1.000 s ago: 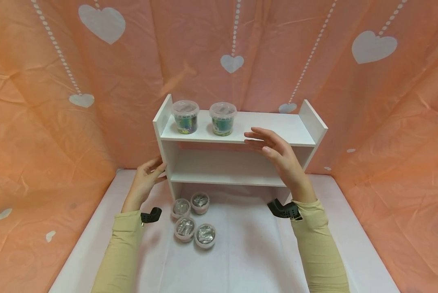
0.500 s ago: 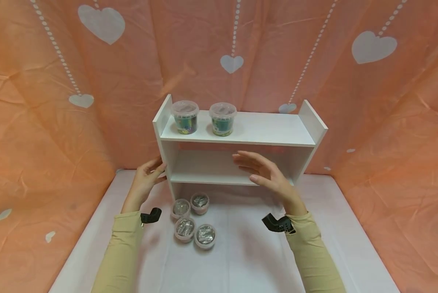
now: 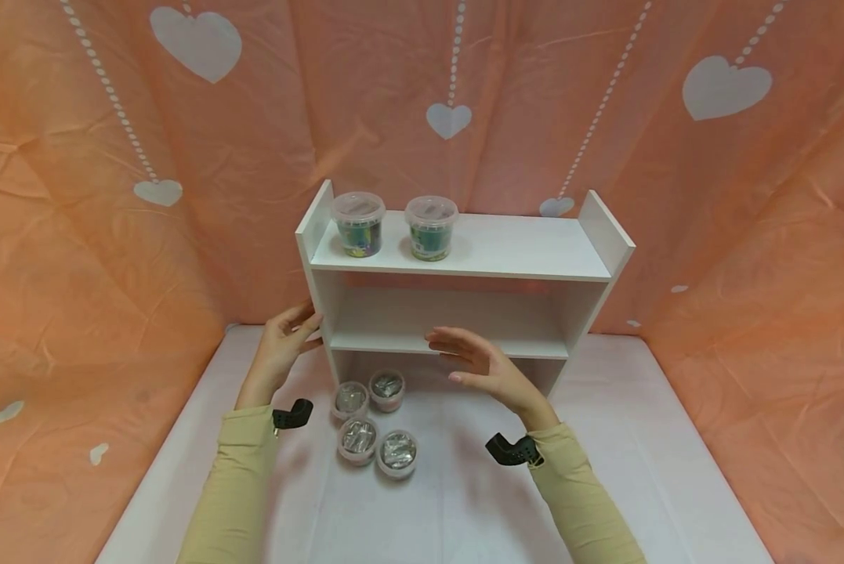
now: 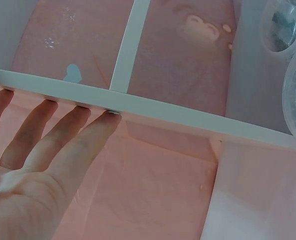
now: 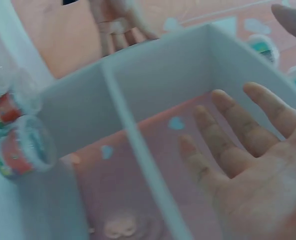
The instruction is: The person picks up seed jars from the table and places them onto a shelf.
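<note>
My left hand (image 3: 282, 348) rests with its fingertips on the outer left side of a white shelf unit (image 3: 464, 274); in the left wrist view its straight fingers (image 4: 70, 135) touch the panel. In front of the middle shelf hangs my right hand (image 3: 483, 368), fingers extended and nothing in them. Two clear lidded tubs with green labels, a left tub (image 3: 359, 227) and a right tub (image 3: 431, 229), stand on the top shelf. Several similar tubs (image 3: 396, 453) are grouped on the table by the unit's lower left, silvery packets showing through their lids.
The white-covered table (image 3: 492, 509) extends in front of the unit. An orange curtain (image 3: 365, 94) with pale hearts surrounds the back and sides. Each wrist carries a black camera mount (image 3: 512, 450).
My right hand has moved down and left, from in front of the top shelf to the front of the middle shelf's edge. My left hand and the tubs have stayed put.
</note>
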The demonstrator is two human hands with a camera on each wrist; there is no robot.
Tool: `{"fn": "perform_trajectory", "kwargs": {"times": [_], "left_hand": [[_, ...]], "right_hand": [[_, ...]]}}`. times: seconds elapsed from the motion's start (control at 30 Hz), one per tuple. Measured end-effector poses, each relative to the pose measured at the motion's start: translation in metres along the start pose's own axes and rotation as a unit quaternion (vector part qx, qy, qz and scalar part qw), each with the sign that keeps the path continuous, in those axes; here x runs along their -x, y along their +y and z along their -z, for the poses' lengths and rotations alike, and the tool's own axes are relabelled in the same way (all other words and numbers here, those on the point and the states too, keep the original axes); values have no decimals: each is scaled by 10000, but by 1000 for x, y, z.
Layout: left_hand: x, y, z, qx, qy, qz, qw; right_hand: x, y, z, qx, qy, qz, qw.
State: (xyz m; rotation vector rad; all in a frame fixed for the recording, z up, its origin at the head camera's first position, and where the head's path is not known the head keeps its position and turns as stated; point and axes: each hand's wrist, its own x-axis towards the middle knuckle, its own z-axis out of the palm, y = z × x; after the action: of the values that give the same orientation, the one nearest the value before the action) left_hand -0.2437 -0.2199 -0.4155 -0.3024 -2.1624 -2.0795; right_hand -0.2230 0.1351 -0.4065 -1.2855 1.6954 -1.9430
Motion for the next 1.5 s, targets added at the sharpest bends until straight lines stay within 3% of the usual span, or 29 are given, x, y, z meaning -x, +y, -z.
{"fn": "perform_trajectory", "kwargs": {"times": [0.27,0.77,1.5], "left_hand": [[0,1,0,-22,11,-47,10000],[1,1,0,46,20,-118,9999],[2,2,-1,-30,1,19,10000]], "right_hand": [[7,29,-7,-181,-68,-347,9992],[17,71,-25,-511,15,-403,9979],[27,97,-41,-286,-45,-979,9948]]}}
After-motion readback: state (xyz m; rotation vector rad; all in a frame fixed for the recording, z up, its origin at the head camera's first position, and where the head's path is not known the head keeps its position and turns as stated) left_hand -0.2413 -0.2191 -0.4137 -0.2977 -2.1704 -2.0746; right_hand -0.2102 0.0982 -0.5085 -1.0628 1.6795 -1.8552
